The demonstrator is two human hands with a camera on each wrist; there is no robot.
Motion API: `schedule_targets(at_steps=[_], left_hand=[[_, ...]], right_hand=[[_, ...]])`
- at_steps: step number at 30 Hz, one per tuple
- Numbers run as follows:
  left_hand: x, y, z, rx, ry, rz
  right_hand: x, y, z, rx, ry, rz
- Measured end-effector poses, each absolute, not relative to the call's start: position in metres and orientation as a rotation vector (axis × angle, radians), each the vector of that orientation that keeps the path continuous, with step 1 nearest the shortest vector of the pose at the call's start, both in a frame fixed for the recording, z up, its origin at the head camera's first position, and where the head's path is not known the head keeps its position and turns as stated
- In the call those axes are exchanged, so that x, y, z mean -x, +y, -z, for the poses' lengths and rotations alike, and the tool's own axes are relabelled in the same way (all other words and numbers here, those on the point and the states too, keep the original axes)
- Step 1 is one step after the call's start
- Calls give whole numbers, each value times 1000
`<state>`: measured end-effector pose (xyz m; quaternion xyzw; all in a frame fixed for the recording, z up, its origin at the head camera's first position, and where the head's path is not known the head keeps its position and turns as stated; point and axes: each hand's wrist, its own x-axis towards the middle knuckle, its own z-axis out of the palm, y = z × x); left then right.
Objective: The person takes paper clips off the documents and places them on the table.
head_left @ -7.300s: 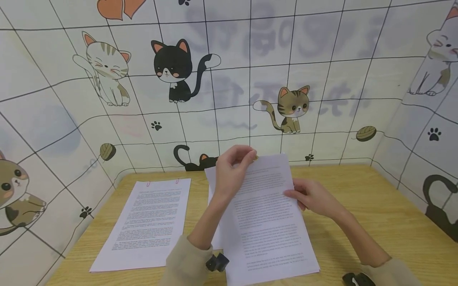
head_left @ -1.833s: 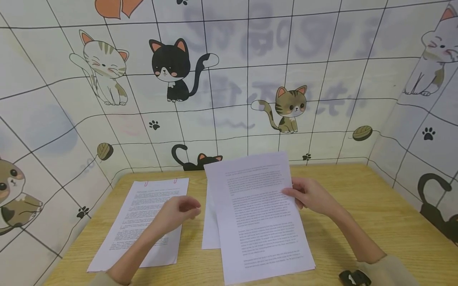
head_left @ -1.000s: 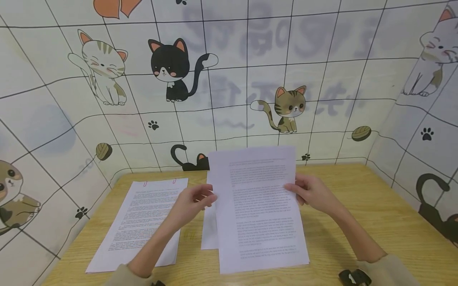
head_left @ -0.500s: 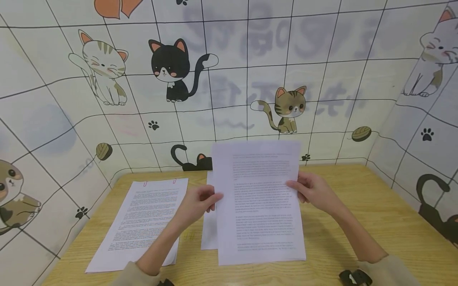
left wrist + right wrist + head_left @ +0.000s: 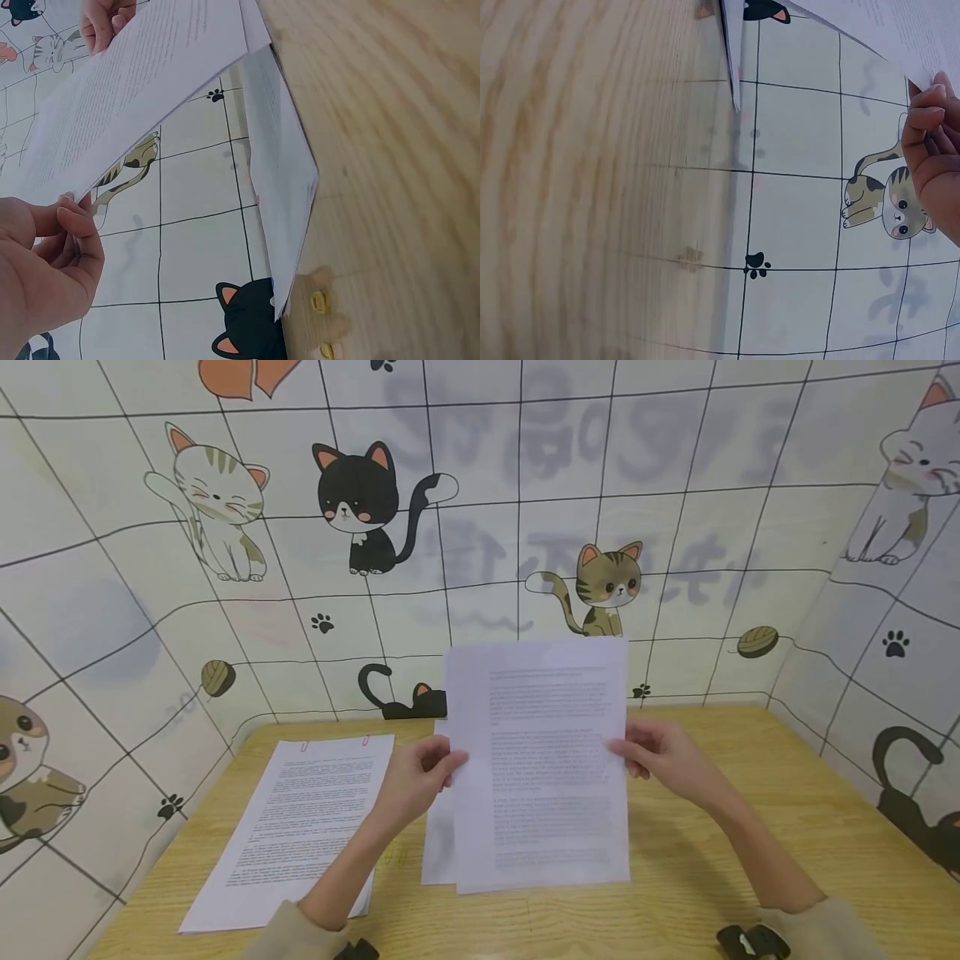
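My left hand (image 5: 414,778) pinches the left edge of a small stack of printed paper sheets (image 5: 543,768), thumb in front. At the opposite edge my right hand (image 5: 669,762) pinches the same sheets. They stand nearly upright above the table, text facing me. In the left wrist view, my left hand (image 5: 56,259) grips a corner region of the sheets (image 5: 142,90), whose edges show layered. The right wrist view has my right hand (image 5: 934,146) at the sheets' border. Behind them lies another paper stack (image 5: 439,847), mostly hidden in the head view.
A printed stack (image 5: 300,827) with two pink paper clips (image 5: 366,740) lies at the left of the wooden table (image 5: 750,827). Two small yellow clips (image 5: 320,302) rest on the wood. A wall covering with cartoon cats (image 5: 360,510) rises behind.
Earlier my left hand was at the sheets' top edge by a small yellow clip, then moved down to the left edge. Both hands have since raised and straightened the sheets; the clip no longer shows there.
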<state>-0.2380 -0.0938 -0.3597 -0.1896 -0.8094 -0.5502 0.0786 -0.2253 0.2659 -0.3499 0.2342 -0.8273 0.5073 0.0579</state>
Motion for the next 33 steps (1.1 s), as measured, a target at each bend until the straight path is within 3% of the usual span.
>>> schedule_targets(at_steps=[15,33], left_hand=[[241,-81,359,538,-2389,1602],[244,-45,364,659,-2344,1788]], right_hand=[[221,277,355,-741,-2541,-1505],[219,305,354,-492,-2476,-1392]])
